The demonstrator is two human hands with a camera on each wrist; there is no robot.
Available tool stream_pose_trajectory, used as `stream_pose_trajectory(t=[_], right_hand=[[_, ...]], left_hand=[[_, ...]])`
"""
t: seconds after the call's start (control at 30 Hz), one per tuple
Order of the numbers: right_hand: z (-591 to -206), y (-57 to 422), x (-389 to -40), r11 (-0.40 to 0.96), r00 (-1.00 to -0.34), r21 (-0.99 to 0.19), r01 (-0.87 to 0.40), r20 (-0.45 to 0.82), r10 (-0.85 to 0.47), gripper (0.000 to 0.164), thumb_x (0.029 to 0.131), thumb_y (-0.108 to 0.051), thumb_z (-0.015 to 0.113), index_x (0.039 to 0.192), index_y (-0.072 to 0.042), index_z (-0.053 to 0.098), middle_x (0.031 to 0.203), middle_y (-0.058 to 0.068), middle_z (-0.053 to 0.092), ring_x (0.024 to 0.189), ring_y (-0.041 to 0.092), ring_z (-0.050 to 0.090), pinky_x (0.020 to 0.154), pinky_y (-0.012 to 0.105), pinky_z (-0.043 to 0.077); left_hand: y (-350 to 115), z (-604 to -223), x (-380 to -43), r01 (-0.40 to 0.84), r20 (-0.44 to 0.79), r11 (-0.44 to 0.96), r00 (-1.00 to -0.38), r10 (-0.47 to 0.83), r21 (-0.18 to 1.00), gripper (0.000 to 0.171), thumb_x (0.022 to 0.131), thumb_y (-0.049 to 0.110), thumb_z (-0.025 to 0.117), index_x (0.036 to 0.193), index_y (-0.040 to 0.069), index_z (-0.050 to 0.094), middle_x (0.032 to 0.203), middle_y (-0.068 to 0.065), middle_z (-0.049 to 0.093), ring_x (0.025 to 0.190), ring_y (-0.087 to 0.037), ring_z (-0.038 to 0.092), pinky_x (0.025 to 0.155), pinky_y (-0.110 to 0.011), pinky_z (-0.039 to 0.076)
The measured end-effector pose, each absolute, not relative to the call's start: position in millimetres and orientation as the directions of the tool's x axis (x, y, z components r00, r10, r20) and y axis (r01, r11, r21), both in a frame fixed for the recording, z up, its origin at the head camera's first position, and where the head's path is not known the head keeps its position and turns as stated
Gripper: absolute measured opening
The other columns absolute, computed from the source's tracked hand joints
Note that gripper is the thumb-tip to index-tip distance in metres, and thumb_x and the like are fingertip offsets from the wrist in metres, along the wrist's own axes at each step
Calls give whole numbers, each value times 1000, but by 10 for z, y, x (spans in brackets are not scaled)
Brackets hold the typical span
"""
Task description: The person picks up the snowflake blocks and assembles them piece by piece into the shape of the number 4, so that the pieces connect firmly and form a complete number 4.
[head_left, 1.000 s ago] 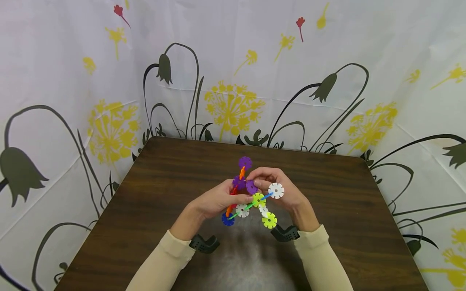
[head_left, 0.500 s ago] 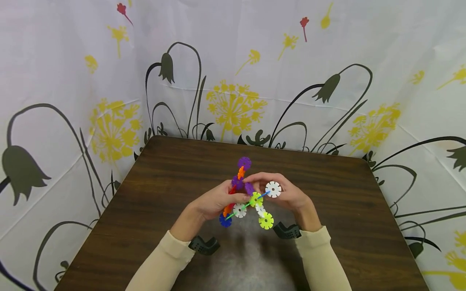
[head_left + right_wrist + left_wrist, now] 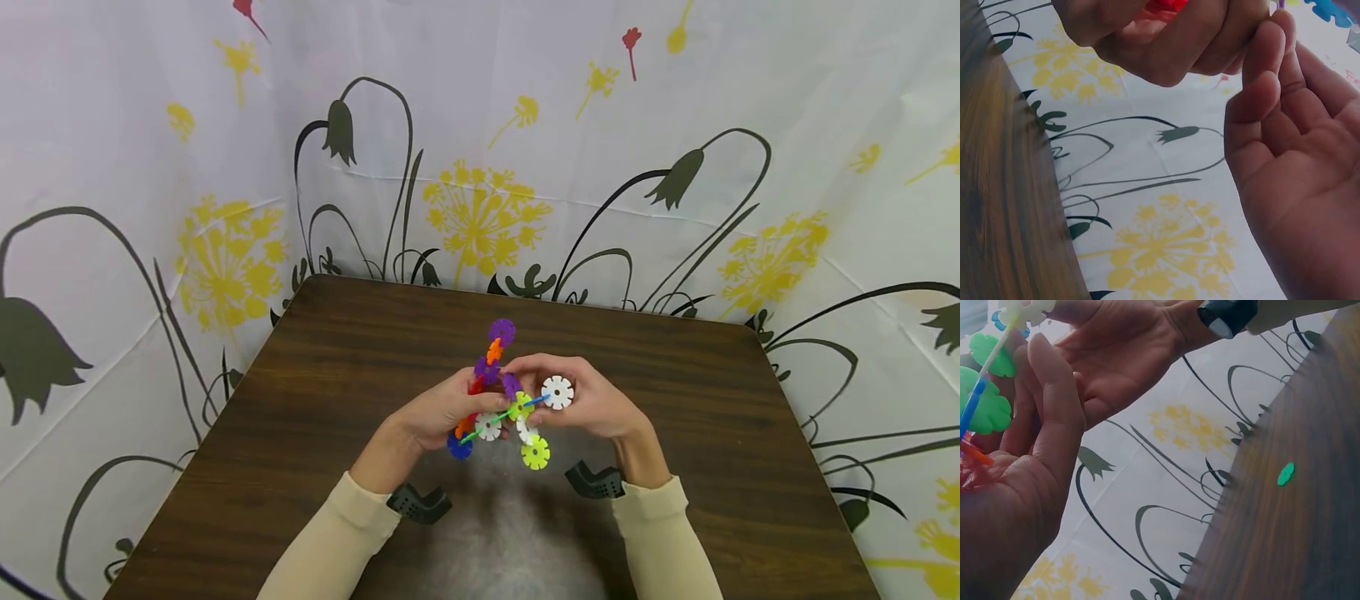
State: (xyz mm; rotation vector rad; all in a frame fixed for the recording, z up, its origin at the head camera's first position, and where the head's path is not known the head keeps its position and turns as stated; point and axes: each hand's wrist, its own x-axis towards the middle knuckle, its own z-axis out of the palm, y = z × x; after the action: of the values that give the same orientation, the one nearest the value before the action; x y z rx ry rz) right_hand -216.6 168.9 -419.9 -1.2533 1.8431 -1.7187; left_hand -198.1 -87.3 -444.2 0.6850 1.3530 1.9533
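Both hands hold a branching chain of notched connector discs above the table. In the head view my left hand [image 3: 435,412] grips the chain's left part, its thumb across the front near a white disc [image 3: 488,427]. My right hand [image 3: 592,400] has its fingertips at a purple disc [image 3: 512,386], seen nearly edge-on, beside a yellow-green disc [image 3: 521,406]. In the right wrist view the bent fingers of my right hand [image 3: 1310,150] pinch a thin purple edge [image 3: 1281,4]. Red discs [image 3: 1172,5] lie within my left hand [image 3: 1166,44], partly hidden.
On the dark wooden table [image 3: 360,350] a single green disc [image 3: 1286,474] shows in the left wrist view. A white cloth [image 3: 480,83] with printed flowers hangs behind and beside the table. Black wrist mounts [image 3: 594,482] sit below the hands.
The purple disc at my right fingertips has turned from face-on to nearly edge-on. The chain has shifted slightly left, and my right fingers have moved in around its middle.
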Motion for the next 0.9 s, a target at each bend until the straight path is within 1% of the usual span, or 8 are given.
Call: stream_pose_trajectory(t=[0.1,0.23,0.37,0.47,0.53,0.7,0.8,0.9], right_hand=[[-4186,1679,-2149,-97,-581,-930,-354,299,-757,53,95,-2,78,145,2,61,112,3,69,97,15,64,82,27,62],[-4241,1770,-2172,-22,-632,-960,-278,200,-749,60,102,-3,71,158,-7,51,121,10,70,101,19,70,88,31,64],[-4509,2065,-2267,132,-758,-960,-248,108,-643,48,109,-9,62,156,-9,52,116,17,70,100,26,71,89,32,63],[-4764,2342,-2323,322,-867,-928,-187,2,-498,37,113,-20,58,147,-8,59,114,20,70,96,30,68,83,35,61],[-4912,2509,-2341,445,-907,-889,-110,-94,-411,39,114,-27,57,146,-6,60,116,23,71,95,33,67,82,39,59],[-5186,2791,-2346,660,-935,-750,54,-270,-230,55,111,-30,62,150,5,51,114,23,73,90,31,68,81,41,56],[-5308,2856,-2346,740,-941,-666,96,-303,-152,61,107,-31,67,152,5,47,103,17,71,84,25,65,74,37,54],[-5380,2870,-2332,784,-946,-607,132,-312,-82,61,105,-34,71,149,1,48,101,14,69,82,23,63,72,38,51]], left_hand=[[-901,-4463,-2004,-223,57,-262,-651,757,939,35,101,39,77,120,12,63,103,0,71,92,-15,71,86,-30,63],[-936,-4483,-2044,-198,25,-233,-708,706,952,24,106,26,71,119,10,60,102,-6,72,88,-18,75,83,-32,64],[-986,-4518,-2095,-90,-25,-77,-796,604,993,14,107,20,69,112,9,62,99,-7,67,82,-18,69,76,-30,59],[-1057,-4560,-2141,7,-23,54,-842,539,999,16,105,20,71,104,8,61,94,-4,62,78,-19,63,69,-28,53],[-1114,-4578,-2173,47,-6,92,-861,508,995,21,105,19,72,99,6,57,89,-4,56,76,-20,61,66,-28,51],[-1249,-4574,-2229,88,29,118,-904,427,989,27,102,20,76,97,8,52,87,-5,49,81,-26,66,70,-27,55],[-1290,-4541,-2239,77,25,104,-904,428,992,27,102,19,76,100,7,52,92,-8,53,94,-38,73,79,-32,63],[-1295,-4492,-2247,108,39,119,-879,475,987,28,104,19,73,100,6,48,99,-11,57,102,-41,75,83,-34,62]])
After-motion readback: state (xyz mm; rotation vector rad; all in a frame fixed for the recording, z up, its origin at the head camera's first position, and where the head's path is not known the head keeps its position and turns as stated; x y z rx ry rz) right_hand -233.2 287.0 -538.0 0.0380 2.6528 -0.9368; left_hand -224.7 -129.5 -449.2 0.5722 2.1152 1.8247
